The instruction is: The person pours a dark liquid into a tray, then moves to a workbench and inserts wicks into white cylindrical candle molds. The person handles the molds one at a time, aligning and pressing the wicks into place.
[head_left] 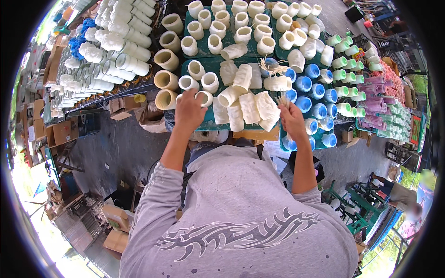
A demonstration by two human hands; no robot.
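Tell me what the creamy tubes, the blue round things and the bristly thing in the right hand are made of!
Creamy tubes: maybe wax or plaster, mostly dull, with thick pale rims.
Blue round things: perhaps wax or plastic, slightly shiny because pale glints show.
Bristly thing: probably straw or another plant fibre, dry-looking, since thin pale strands poke from the right hand.

The green worktop [208, 121] bears a pile of cream cylinders [249, 108]; blue-mouthed cylinders [303, 85] sit right of the pile, hollow cream cups [210, 86] left and beyond.
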